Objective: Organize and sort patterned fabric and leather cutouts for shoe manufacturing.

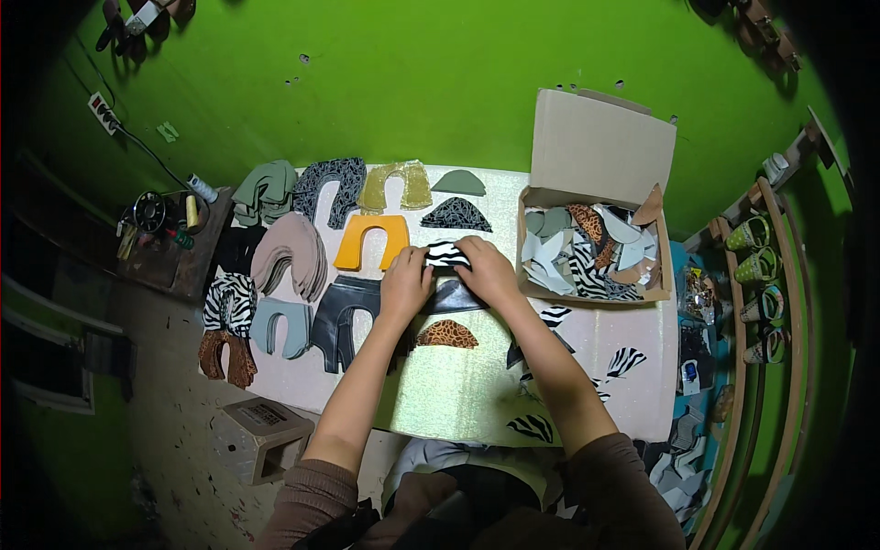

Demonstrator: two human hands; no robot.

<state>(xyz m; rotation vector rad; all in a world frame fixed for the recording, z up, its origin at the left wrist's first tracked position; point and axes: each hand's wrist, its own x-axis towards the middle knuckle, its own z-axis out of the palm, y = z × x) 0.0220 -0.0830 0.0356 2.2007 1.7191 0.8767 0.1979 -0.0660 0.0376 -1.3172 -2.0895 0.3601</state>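
a glittery pale table (458,394) stands against a bright green wall (412,82). on its left side lie stacks of u-shaped cut pieces — an orange one (370,240), a gold one (396,186), olive green ones (264,191), dusty pink ones (293,252), a pale blue one (280,327) and a dark grey one (344,316). a brown spotted crescent (446,335) lies near the table's middle. at the right an open cardboard box (596,156) holds mixed scraps — grey, zebra and tan. a wooden stool (261,435) stands on the floor at lower left, and a curved rack (761,275) runs along the right edge.
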